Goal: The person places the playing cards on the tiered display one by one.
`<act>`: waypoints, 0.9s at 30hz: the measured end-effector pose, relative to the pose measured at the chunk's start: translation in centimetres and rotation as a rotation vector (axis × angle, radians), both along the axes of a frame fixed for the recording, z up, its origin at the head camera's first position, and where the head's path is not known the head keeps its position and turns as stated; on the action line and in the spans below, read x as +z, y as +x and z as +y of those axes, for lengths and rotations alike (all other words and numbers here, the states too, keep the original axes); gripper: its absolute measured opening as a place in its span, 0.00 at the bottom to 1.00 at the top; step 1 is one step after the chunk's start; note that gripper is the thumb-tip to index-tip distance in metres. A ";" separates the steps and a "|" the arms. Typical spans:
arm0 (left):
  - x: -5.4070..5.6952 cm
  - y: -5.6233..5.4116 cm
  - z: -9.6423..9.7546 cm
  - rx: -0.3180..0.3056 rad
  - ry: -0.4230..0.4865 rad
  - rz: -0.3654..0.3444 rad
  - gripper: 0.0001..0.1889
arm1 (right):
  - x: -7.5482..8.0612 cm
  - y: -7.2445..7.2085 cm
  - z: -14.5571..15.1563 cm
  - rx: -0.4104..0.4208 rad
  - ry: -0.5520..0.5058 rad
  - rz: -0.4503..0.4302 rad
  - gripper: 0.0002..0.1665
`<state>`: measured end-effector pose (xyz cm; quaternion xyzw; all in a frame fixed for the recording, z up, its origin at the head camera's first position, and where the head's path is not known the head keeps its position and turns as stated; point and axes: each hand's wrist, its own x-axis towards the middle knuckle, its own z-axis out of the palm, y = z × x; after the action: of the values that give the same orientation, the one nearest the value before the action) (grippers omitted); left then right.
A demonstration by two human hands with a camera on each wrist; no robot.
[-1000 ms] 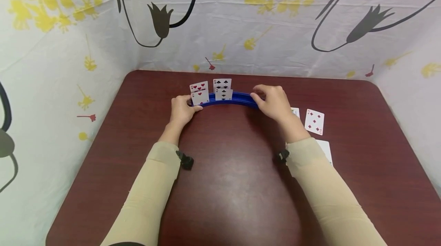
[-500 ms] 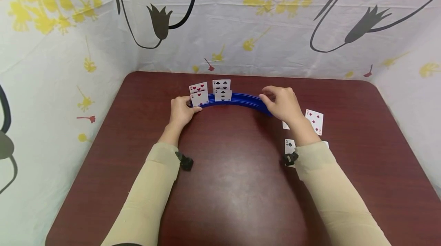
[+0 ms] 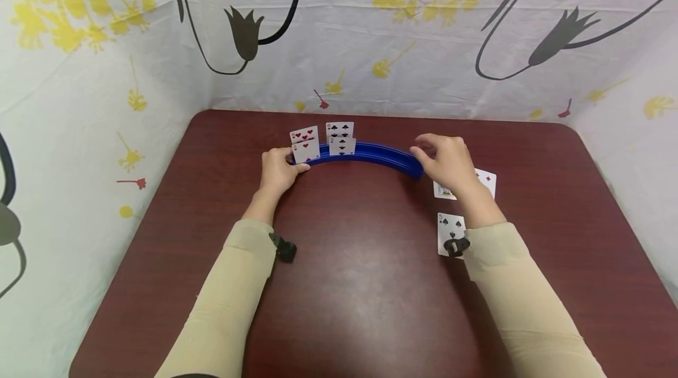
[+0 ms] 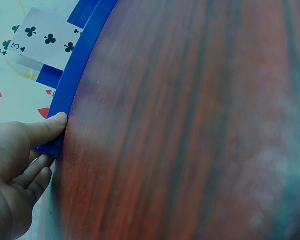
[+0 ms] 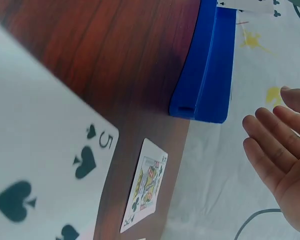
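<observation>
A curved blue card holder (image 3: 389, 157) stands near the far side of the table. My left hand (image 3: 278, 171) grips its left end, the thumb on the near face in the left wrist view. In the holder, heart cards (image 3: 305, 151) stand at the left end, one before the other. Beside them are two club cards (image 3: 342, 145), a three in front of a six. My right hand (image 3: 449, 160) is just right of the holder's right end, apart from it, with fingers relaxed and nothing in them.
On the table at the right lie a king (image 5: 147, 187), a five of spades (image 3: 449, 225) and a diamond card (image 3: 488, 181), partly hidden by my right arm. A patterned white cloth (image 3: 339, 42) rises behind the table's far edge.
My right hand has moved rightward off the holder's right end, uncovering that end and the five of spades. The left hand and the cards in the holder have stayed put.
</observation>
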<state>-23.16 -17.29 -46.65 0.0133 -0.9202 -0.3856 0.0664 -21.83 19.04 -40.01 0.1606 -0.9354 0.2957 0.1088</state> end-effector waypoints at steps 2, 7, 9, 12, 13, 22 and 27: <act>-0.1 0.0 0.0 0.000 -0.004 -0.002 0.17 | 0.0 0.0 0.2 -0.007 0.002 -0.002 0.15; -0.2 -0.1 -0.1 0.000 -0.007 -0.005 0.17 | 0.0 0.1 0.9 -0.018 -0.007 -0.002 0.15; -0.2 -0.1 -0.1 0.000 -0.010 -0.002 0.17 | 0.1 0.2 1.2 -0.021 -0.012 0.001 0.15; -0.2 -0.1 -0.1 0.000 -0.014 0.002 0.16 | 0.0 0.3 1.6 -0.027 -0.015 0.006 0.15; -0.2 -0.1 -0.1 0.001 -0.015 0.005 0.16 | 0.1 0.3 1.8 -0.029 -0.014 0.006 0.15; -0.3 -0.1 -0.1 0.003 -0.004 0.007 0.17 | 0.4 0.8 2.8 -0.042 -0.011 0.013 0.14; -0.2 -0.1 -0.1 0.002 -0.008 0.008 0.16 | 0.1 0.9 3.6 -0.056 0.003 -0.006 0.15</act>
<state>-23.26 -17.41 -46.89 0.0122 -0.9214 -0.3821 0.0706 -20.94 22.61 -39.94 0.1337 -0.9403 0.2914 0.1140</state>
